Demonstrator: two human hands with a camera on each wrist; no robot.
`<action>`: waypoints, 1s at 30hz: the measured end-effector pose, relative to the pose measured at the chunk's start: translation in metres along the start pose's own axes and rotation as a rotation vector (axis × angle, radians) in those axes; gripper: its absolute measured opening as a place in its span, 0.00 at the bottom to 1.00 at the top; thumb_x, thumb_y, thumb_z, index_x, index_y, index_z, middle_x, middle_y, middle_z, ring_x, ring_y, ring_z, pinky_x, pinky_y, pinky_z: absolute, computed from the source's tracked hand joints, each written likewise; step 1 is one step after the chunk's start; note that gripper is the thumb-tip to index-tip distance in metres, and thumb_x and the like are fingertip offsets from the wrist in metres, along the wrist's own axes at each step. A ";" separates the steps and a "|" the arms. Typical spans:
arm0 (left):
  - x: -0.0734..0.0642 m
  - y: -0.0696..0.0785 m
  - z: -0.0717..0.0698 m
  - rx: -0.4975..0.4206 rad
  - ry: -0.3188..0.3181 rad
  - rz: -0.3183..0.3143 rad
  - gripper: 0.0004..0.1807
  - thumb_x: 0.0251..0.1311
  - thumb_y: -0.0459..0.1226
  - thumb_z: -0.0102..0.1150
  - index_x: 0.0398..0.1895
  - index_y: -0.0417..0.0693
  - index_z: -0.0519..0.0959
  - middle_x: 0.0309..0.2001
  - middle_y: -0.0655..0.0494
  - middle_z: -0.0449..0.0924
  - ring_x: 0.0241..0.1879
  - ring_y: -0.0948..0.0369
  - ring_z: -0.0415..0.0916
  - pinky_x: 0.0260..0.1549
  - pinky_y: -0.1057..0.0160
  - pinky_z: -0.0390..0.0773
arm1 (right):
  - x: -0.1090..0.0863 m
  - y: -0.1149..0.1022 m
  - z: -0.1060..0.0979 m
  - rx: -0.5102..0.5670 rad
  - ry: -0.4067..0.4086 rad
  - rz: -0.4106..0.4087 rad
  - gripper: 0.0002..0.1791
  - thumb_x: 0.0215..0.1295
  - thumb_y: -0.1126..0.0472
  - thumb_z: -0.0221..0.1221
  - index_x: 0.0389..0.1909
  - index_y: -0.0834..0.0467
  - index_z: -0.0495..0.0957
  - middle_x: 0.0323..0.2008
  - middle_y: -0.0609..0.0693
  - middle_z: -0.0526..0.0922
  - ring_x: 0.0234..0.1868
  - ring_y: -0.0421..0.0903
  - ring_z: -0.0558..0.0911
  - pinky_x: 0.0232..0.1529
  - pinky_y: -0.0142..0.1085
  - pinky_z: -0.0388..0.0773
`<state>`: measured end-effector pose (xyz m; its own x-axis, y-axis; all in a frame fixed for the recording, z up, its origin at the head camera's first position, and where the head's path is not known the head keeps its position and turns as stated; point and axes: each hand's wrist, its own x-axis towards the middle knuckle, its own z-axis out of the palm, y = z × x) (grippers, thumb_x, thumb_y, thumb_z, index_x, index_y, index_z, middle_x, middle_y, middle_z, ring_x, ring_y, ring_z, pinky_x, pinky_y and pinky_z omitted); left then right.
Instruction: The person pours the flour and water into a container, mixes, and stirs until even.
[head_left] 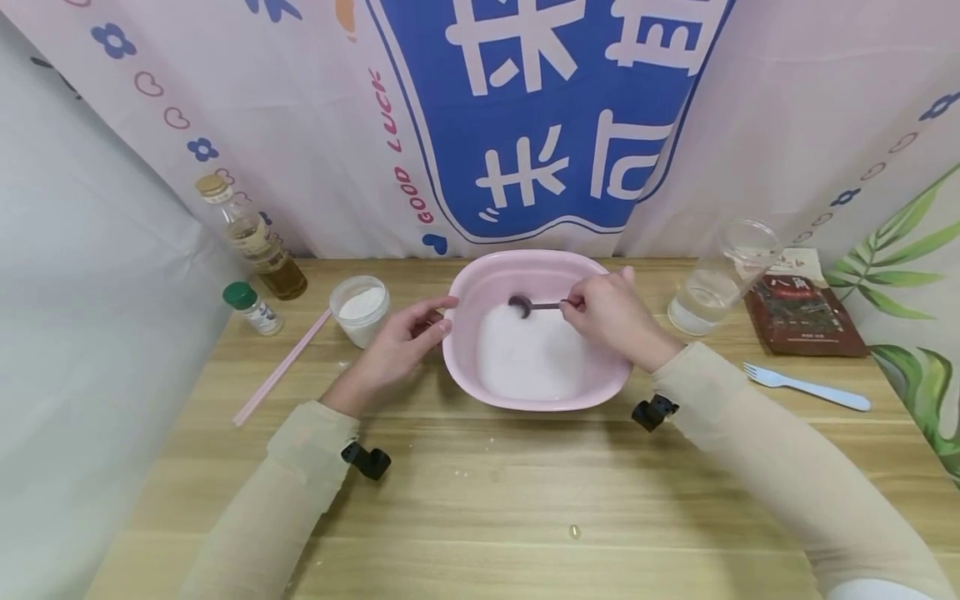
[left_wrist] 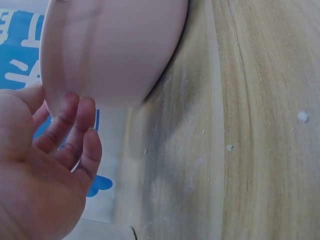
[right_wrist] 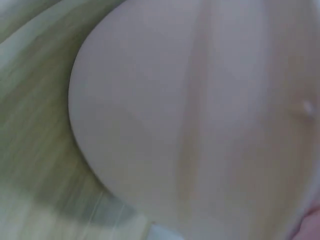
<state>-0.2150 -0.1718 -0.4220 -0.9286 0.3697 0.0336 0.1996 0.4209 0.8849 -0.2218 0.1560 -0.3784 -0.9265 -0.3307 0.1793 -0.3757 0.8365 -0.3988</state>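
A pink basin [head_left: 467,379] on the wooden table holds a layer of white powder [head_left: 525,358]. My left hand [head_left: 397,337] grips its left rim; in the left wrist view, fingertips [left_wrist: 70,102] rest against the outer wall just under the rim. Over the basin, my right hand [head_left: 611,312] pinches the handle of a small dark brown spoon [head_left: 520,307], its bowl at the powder's far edge. The basin's outer wall [right_wrist: 150,100] fills most of the right wrist view, which hides the spoon and nearly all of the right hand.
Left stand an oil bottle [head_left: 262,250], a green-capped jar [head_left: 253,308], pink chopsticks [head_left: 281,367] and a tub of white powder [head_left: 360,308]. Right are a clear cup of water [head_left: 705,296], a brown spice packet [head_left: 802,312] and a blue fork [head_left: 810,386]. A printed cloth [head_left: 322,167] hangs behind.
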 end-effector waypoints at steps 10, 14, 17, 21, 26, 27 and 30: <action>-0.001 0.000 0.000 -0.034 -0.004 0.007 0.23 0.81 0.34 0.56 0.75 0.41 0.74 0.46 0.39 0.83 0.47 0.37 0.79 0.42 0.67 0.80 | -0.022 0.018 -0.030 -0.090 -0.051 -0.036 0.13 0.71 0.64 0.64 0.24 0.57 0.87 0.22 0.49 0.85 0.30 0.51 0.78 0.50 0.53 0.56; -0.002 0.000 -0.001 -0.031 -0.005 0.012 0.24 0.81 0.34 0.56 0.76 0.41 0.74 0.46 0.39 0.84 0.46 0.39 0.80 0.42 0.67 0.80 | -0.034 0.021 -0.041 -0.083 -0.108 -0.076 0.13 0.69 0.65 0.66 0.22 0.54 0.86 0.19 0.44 0.81 0.27 0.46 0.75 0.49 0.50 0.55; -0.002 0.000 -0.001 -0.022 0.000 0.014 0.23 0.81 0.34 0.56 0.75 0.41 0.75 0.47 0.39 0.83 0.46 0.43 0.79 0.42 0.69 0.79 | -0.042 0.020 -0.046 -0.069 -0.151 -0.117 0.11 0.68 0.64 0.68 0.25 0.53 0.88 0.20 0.41 0.80 0.26 0.42 0.74 0.49 0.49 0.55; -0.002 0.000 -0.001 -0.017 0.003 0.016 0.23 0.81 0.34 0.56 0.75 0.41 0.75 0.47 0.39 0.84 0.45 0.44 0.79 0.41 0.70 0.79 | -0.046 0.015 -0.043 -0.035 -0.183 -0.183 0.09 0.69 0.63 0.69 0.27 0.53 0.88 0.21 0.40 0.80 0.28 0.40 0.73 0.47 0.47 0.55; -0.001 0.000 0.000 -0.016 -0.005 0.008 0.24 0.81 0.35 0.56 0.76 0.43 0.74 0.47 0.39 0.84 0.46 0.43 0.80 0.42 0.69 0.79 | -0.043 0.007 -0.029 0.017 -0.196 -0.232 0.10 0.70 0.63 0.70 0.26 0.53 0.87 0.22 0.41 0.78 0.30 0.39 0.72 0.46 0.44 0.55; -0.001 0.001 0.000 -0.016 -0.007 0.004 0.24 0.81 0.35 0.56 0.76 0.43 0.74 0.47 0.39 0.84 0.47 0.42 0.79 0.42 0.69 0.79 | -0.042 0.005 -0.026 0.021 -0.188 -0.234 0.10 0.70 0.62 0.70 0.27 0.53 0.87 0.22 0.41 0.79 0.29 0.39 0.73 0.46 0.44 0.55; -0.001 0.002 0.000 -0.022 -0.010 -0.002 0.24 0.81 0.35 0.56 0.76 0.44 0.74 0.48 0.40 0.83 0.48 0.40 0.79 0.43 0.68 0.80 | -0.036 0.000 -0.018 0.025 -0.148 -0.218 0.08 0.69 0.62 0.71 0.27 0.53 0.89 0.23 0.42 0.82 0.28 0.40 0.75 0.47 0.45 0.56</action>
<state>-0.2138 -0.1711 -0.4207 -0.9257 0.3774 0.0269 0.1904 0.4035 0.8950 -0.1876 0.1754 -0.3688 -0.8157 -0.5635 0.1306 -0.5652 0.7283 -0.3875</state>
